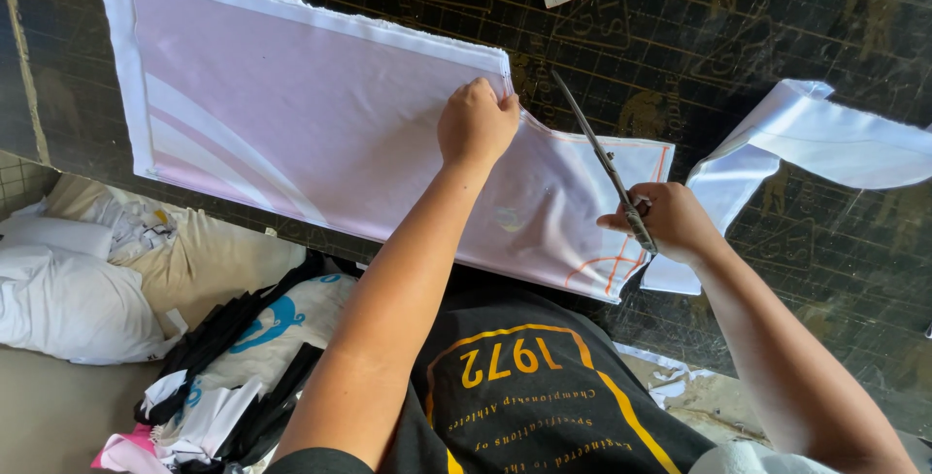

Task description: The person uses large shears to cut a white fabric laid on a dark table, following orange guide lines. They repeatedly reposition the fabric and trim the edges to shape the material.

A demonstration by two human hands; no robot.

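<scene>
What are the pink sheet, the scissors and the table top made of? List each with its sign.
Pink sheet: woven cloth, matte; frayed top edge, and it puckers under the left hand.
Scissors, held in the right hand: metal, probably steel; thin grey blades with a dull shine.
Table top: looks like a dark cutting mat, likely plastic or rubber; gridded, worn, faintly glossy.

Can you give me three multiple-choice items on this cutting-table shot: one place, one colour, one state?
1. Where is the left hand?
A. pressing the pale pink fabric
B. off the dark cutting mat
C. on the scissors

2. What colour are the lines drawn on the fabric's right end?
A. green
B. orange
C. blue

3. How do the scissors stand?
A. lying loose
B. gripped in the right hand, blades pointing away
C. hanging on a hook

Key: A, fist rests on cloth; B, orange marks show; C is out, so B, hand holds handles.
</scene>
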